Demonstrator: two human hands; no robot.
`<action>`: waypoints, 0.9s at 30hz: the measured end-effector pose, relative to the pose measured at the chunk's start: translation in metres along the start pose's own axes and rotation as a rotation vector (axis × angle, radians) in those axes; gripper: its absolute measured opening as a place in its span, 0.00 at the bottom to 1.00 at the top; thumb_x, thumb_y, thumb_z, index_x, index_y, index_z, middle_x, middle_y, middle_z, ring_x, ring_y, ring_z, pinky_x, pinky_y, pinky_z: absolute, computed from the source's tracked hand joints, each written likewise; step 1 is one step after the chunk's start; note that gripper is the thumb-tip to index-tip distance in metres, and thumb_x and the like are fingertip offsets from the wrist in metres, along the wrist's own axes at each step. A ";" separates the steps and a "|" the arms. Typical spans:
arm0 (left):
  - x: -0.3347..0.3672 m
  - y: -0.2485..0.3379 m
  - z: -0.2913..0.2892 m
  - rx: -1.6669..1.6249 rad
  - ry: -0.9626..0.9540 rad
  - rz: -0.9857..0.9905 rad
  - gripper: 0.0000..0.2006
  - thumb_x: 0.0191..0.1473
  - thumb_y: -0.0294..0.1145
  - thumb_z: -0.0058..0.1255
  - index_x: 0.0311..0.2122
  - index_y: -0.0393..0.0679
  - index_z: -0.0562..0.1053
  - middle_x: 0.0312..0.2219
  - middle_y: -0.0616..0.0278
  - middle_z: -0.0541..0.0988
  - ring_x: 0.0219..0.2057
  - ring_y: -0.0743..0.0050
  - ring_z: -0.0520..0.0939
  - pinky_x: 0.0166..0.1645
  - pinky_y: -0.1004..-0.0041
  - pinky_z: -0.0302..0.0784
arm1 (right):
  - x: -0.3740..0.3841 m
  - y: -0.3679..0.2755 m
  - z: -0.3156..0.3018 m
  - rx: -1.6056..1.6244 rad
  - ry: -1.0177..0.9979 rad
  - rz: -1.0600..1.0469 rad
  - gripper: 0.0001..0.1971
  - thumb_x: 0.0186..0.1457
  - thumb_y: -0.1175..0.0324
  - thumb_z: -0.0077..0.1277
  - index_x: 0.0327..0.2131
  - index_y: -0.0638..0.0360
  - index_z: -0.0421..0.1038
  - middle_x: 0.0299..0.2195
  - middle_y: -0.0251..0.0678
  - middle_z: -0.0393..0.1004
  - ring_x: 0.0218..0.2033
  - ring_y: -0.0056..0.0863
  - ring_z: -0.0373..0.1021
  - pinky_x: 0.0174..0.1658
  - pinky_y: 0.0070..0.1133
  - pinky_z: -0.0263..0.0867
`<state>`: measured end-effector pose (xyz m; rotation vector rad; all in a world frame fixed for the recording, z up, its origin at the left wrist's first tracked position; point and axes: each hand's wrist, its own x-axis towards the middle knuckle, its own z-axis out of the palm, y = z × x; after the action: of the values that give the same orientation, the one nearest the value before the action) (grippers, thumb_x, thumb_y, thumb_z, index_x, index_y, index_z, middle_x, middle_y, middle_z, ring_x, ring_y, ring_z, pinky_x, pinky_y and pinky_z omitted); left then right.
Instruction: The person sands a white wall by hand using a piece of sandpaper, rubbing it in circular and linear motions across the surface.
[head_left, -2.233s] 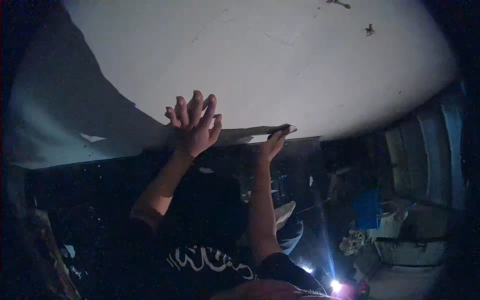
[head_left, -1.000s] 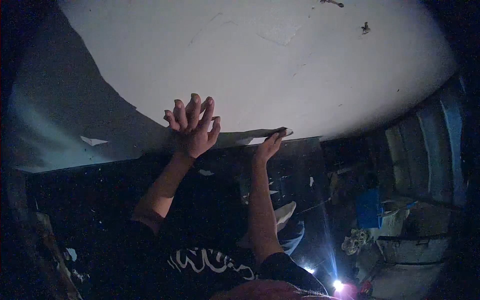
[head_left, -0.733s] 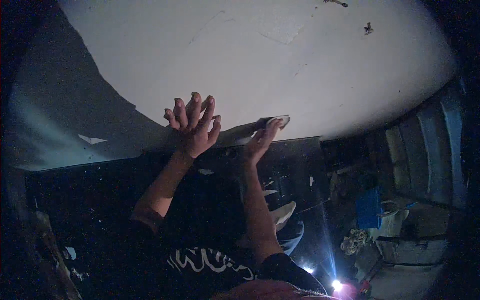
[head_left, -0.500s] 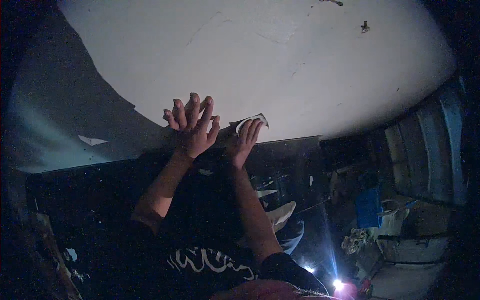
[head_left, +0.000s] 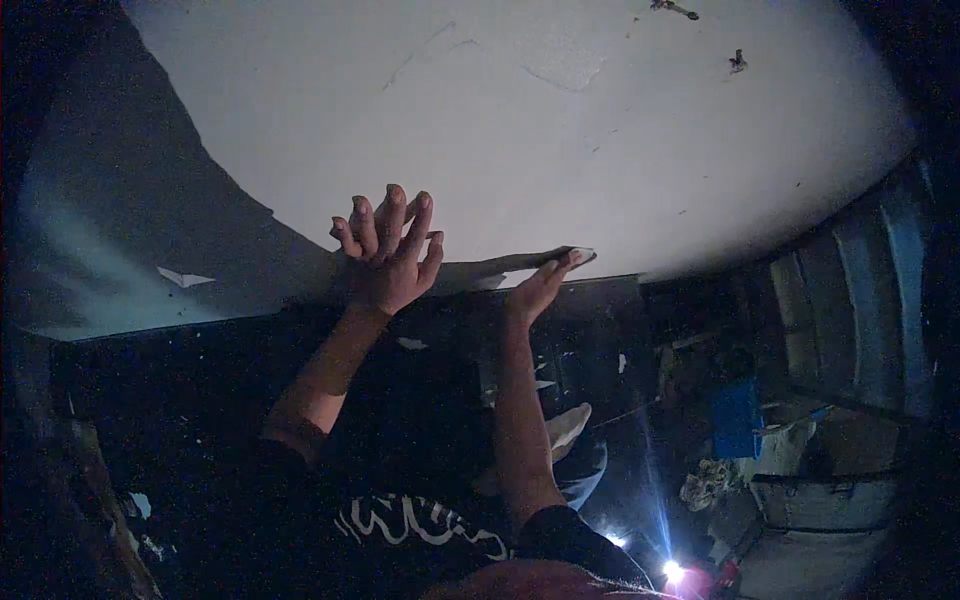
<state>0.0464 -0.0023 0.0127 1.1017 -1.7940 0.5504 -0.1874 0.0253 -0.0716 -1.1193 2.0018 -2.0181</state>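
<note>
"White surface fills the space in front of us. How is our left hand?"

"We keep it free and loose, fingers spread and a little bent, by the near edge. We cannot tell if it touches."

"And our right hand?"

"It sits farther right, at the same edge. We grip a small pale piece in its fingers."

"Where is that piece?"

"It is at the near edge of the white surface, to the right of our left hand. We cannot tell what it is made of."

"What else do we see?"

"We see a small dark bit at the far side, and a blue bin and a bright light low on our right."
</note>
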 end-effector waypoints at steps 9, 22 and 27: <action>0.002 0.001 -0.001 0.004 -0.016 -0.011 0.32 0.57 0.48 0.49 0.66 0.54 0.61 0.69 0.54 0.49 0.70 0.43 0.32 0.67 0.42 0.19 | 0.021 -0.003 -0.007 -0.002 0.051 0.121 0.27 0.70 0.60 0.31 0.66 0.69 0.49 0.66 0.59 0.50 0.66 0.47 0.52 0.65 0.33 0.52; 0.005 0.007 0.001 0.018 -0.013 -0.006 0.33 0.56 0.49 0.50 0.66 0.54 0.61 0.69 0.53 0.48 0.70 0.40 0.32 0.67 0.41 0.19 | -0.030 -0.046 0.016 -0.265 -0.222 -0.585 0.29 0.64 0.70 0.42 0.66 0.62 0.50 0.68 0.59 0.42 0.69 0.59 0.40 0.68 0.45 0.44; 0.002 0.001 0.002 0.016 -0.001 -0.005 0.32 0.56 0.49 0.51 0.65 0.55 0.63 0.69 0.54 0.49 0.70 0.41 0.34 0.67 0.41 0.20 | -0.002 -0.051 0.002 -0.301 -0.163 -0.479 0.28 0.66 0.70 0.39 0.67 0.62 0.46 0.69 0.55 0.43 0.70 0.52 0.40 0.69 0.41 0.41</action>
<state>0.0441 -0.0041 0.0135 1.1178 -1.7902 0.5624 -0.1634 0.0320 -0.0268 -1.9173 2.1552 -1.7508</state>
